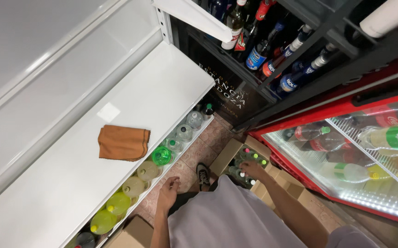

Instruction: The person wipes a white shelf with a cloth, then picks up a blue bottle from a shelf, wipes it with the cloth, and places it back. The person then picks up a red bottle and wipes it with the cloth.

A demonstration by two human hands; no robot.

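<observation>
The right hand [253, 169] reached into an open brown cardboard box [230, 154] of plastic bottles [249, 158], grip apparently unclear; the left hand [169, 189] hung loosely open, empty.

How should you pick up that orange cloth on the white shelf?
Probably pinch the orange cloth from above at its right edge, the side facing the shelf's front. It lies folded flat with nothing around it, so that thick layered edge should give the easiest grip.
</observation>
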